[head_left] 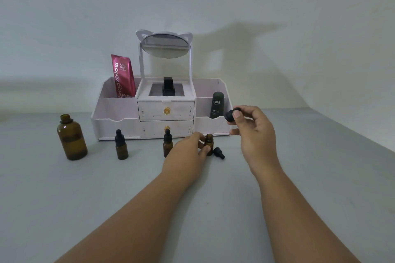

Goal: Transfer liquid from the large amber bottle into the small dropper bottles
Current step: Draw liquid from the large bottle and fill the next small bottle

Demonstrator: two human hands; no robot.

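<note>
The large amber bottle [72, 137] stands uncapped at the left of the grey table. Two small amber dropper bottles, one at the left [121, 145] and one in the middle [167, 142], stand capped with black droppers. My left hand [188, 151] grips a third small bottle [209, 143], which is open at the top. A black dropper cap [218, 153] lies on the table just right of it. My right hand [251, 132] is raised and pinches a black cap [232, 114] between thumb and fingers.
A white cosmetics organiser [119, 117] with two drawers and a cat-ear mirror [164, 45] stands behind the bottles. It holds a pink sachet [123, 76], a black bottle [168, 86] and a dark green tube [217, 104]. The table's right edge runs diagonally.
</note>
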